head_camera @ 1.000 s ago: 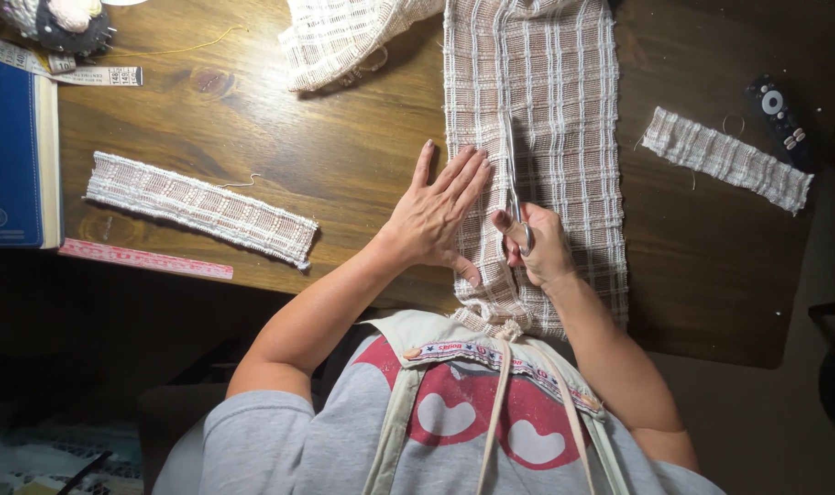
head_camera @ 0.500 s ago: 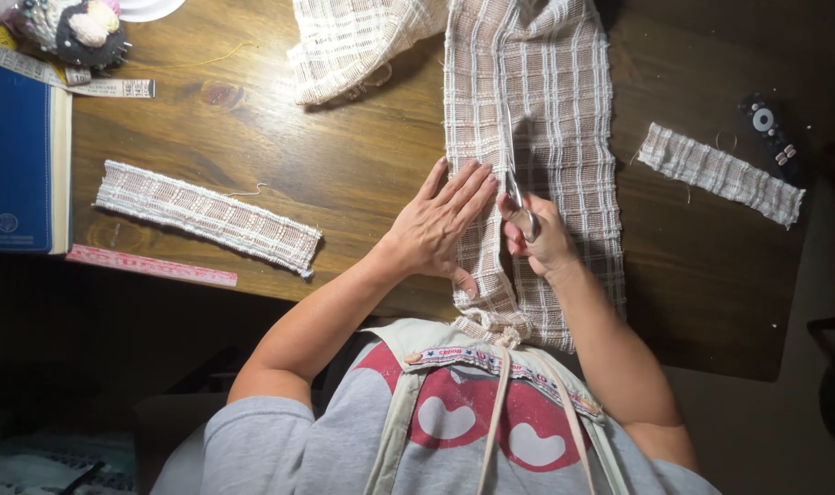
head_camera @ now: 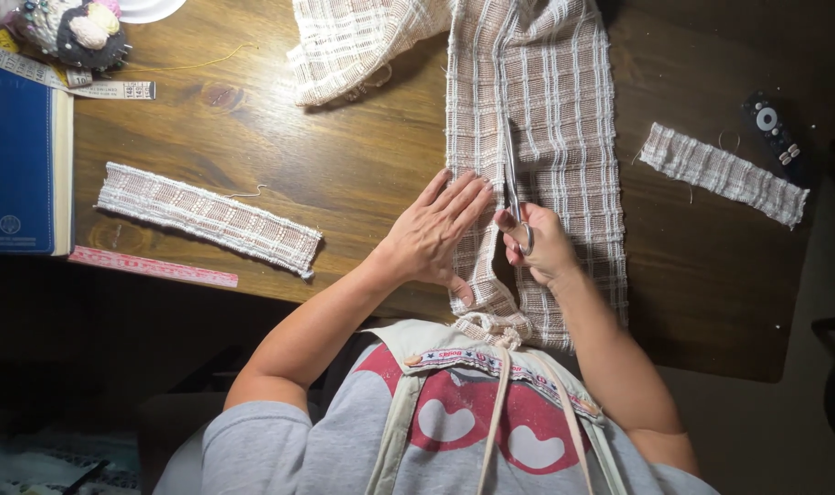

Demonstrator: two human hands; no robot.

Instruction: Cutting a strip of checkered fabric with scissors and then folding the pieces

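1. Plaid fabric [head_camera: 546, 110], brown and white weave, lies lengthwise on the table's middle, its near end hanging over the edge.
2. Scissors [head_camera: 510, 170] rest on it, blades pointing away.
3. Wooden table [head_camera: 344, 183], warm overhead light, dark surroundings; cut strip [head_camera: 207, 218] at left.
4. Left hand [head_camera: 434, 234] flat, fingers spread, pressing the fabric's left edge.
5. Right hand [head_camera: 538, 246] closed around the scissor handles.
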